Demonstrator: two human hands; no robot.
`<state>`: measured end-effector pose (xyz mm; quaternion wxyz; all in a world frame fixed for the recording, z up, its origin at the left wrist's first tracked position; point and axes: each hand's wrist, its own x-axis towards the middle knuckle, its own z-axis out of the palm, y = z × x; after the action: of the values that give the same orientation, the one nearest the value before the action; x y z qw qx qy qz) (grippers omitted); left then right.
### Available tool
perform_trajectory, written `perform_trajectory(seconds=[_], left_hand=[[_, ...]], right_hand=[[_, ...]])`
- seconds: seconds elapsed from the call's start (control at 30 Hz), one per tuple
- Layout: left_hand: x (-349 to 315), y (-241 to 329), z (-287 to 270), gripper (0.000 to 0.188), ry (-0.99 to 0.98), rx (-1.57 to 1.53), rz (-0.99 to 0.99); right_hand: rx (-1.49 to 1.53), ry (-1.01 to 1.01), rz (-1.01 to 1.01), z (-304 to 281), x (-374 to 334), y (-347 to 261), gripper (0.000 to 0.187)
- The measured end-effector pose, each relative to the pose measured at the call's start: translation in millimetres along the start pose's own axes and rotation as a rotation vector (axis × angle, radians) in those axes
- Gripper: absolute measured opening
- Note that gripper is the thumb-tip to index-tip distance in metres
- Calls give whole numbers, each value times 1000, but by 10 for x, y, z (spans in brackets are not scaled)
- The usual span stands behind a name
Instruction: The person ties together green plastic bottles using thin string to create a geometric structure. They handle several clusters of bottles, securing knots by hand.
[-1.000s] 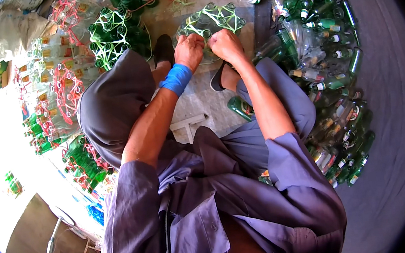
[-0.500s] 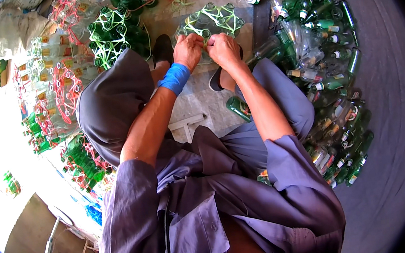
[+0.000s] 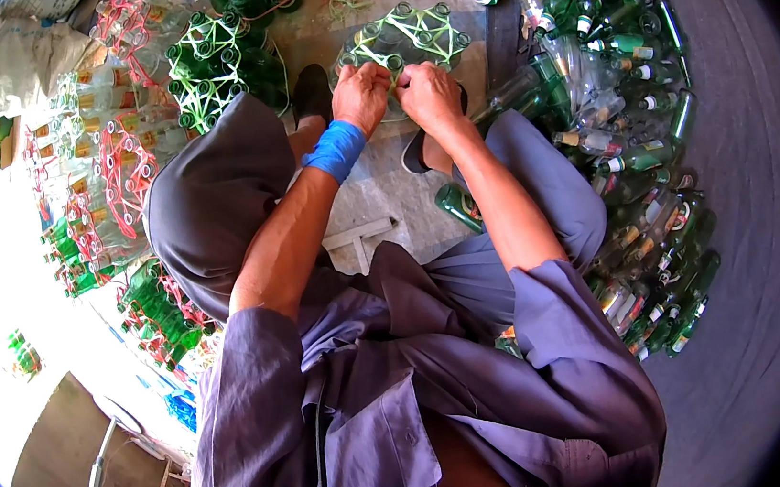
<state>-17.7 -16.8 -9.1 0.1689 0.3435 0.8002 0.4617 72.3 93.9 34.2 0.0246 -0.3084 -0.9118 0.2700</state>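
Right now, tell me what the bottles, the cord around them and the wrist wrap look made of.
Bundled bottles: green glass, apparently; glossy, see-through. Pale green cord: likely plastic strapping; flat, smooth bands. Blue wrist wrap: soft, matte cloth or elastic, hard to tell which.

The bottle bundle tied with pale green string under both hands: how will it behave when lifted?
The bottle bundle is probably heavy, being many glass bottles. The pale green string should hold it stiff. The glass is likely fragile if knocked.

Glossy green glass bottles (image 3: 638, 157), pale plastic strapping (image 3: 415, 39), matt purple cloth shirt (image 3: 408, 405), rough concrete floor (image 3: 375, 197).
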Motion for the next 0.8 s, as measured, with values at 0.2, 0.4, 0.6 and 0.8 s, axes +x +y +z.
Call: perform_trajectory(seconds=[0.2,0.4,0.6,0.8], left_hand=[[-2,38,-5,23,9,27,11],[1,67,-12,23,17,60,2],[16,57,-18,21,0,18,-31],[12,80,-11,20,-3,34,-25]], right_hand=[[-27,67,31,41,-34,-13,13],[-59,174,-69,107,-72,11,12],[-60,229,-107,156,-92,-57,14],[-90,269,-95,232,-96,-22,14]])
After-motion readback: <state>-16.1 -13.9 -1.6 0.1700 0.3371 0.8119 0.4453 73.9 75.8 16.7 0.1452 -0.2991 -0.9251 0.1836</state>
